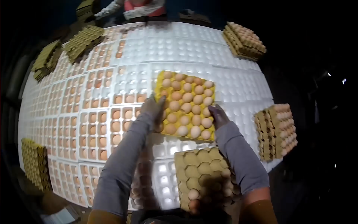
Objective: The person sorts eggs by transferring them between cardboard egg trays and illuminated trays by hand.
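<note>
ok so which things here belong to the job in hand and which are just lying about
Part of the job:
yellow tray, held between the left hand and right hand
eggs in it
white trays below, many holding eggs
brown tray, lower middle, partly filled

Probably just lying about:
pale sheet, lower left
stacked trays, left edge, untouched

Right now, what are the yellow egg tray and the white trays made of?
The yellow egg tray may be plastic or dyed pulp; its bright colour shows no clear glints. The white trays look like foam or moulded plastic, smooth and slightly shiny: their dimpled surfaces catch the light.
</note>
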A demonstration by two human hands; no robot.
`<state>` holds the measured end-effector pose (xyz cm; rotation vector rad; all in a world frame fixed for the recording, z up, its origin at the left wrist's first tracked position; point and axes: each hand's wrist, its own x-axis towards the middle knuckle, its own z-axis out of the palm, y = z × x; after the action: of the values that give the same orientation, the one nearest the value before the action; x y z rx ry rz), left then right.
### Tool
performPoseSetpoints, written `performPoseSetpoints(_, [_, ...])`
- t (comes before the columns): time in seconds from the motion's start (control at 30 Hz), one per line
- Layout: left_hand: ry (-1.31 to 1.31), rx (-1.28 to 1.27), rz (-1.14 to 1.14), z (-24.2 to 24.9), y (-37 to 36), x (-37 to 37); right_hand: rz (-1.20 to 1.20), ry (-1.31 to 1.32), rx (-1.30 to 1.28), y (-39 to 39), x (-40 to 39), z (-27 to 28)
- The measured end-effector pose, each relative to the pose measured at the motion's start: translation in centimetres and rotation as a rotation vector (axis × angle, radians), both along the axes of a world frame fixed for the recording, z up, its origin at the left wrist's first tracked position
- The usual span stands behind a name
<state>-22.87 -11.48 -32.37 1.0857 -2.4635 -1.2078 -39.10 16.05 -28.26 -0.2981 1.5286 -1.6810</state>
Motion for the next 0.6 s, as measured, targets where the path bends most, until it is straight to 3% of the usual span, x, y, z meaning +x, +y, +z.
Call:
performPoseSetpoints(0.03, [0.011, 0.094, 0.048, 3.1, 1.2, 0.4, -0.068, -0.188, 0.042, -0.3, 1.3, 3.4])
performPoseSetpoints(0.1, [-0.035, 0.147, 0.069, 5.7, 1.7, 1.0, 0.022, -0.142, -0.010, -1.5, -0.2, 1.3])
performPoseSetpoints(0.17, [0.007, 0.142, 0.114, 4.3, 2.2, 0.4, -0.098, -0.207, 0.030, -0.3, -0.4, 1.5])
performPoseSetpoints(0.2, [0.148, 0.176, 0.108, 4.4, 2.5, 0.4, -0.131, -0.163, 0.052, 1.3, -1.0, 1.7])
performPoseSetpoints(0.23, [0.271, 0.468, 0.111, 6.3, 3.3, 0.6, -0.118, -0.066, 0.063, 1.8, -1.1, 1.8])
performPoseSetpoints(0.27, [0.364, 0.598, 0.082, 4.9, 2.6, 0.1, -0.100, 0.044, 0.079, 2.3, -1.2, 2.0])
performPoseSetpoints(0.33, [0.349, 0.409, 0.116, 5.6, 2.9, -0.9, -0.106, 0.104, 0.035, 2.6, -2.0, 2.5])
performPoseSetpoints(0.43, [0.361, 0.325, 0.122, 8.4, 5.3, -4.1, -0.192, -0.060, -0.184, 4.1, -6.2, 2.9])
performPoseSetpoints(0.5, [0.412, 0.347, 0.079, 10.7, 8.2, -7.3, -0.213, 0.311, 0.060, 6.2, -9.4, 4.3])
performPoseSetpoints(0.53, [0.410, 0.398, 0.054, 10.4, 9.2, -9.6, -0.185, 0.477, 0.110, 7.4, -13.3, 1.7])
performPoseSetpoints(0.57, [0.464, 0.345, -0.032, 8.8, 10.6, -14.5, -0.213, 0.323, 0.123, 10.2, -14.0, 7.2])
performPoseSetpoints(0.6, [0.439, 0.356, -0.083, 7.6, 11.0, -17.1, -0.344, 0.361, 0.151, 11.1, -14.9, 8.3])
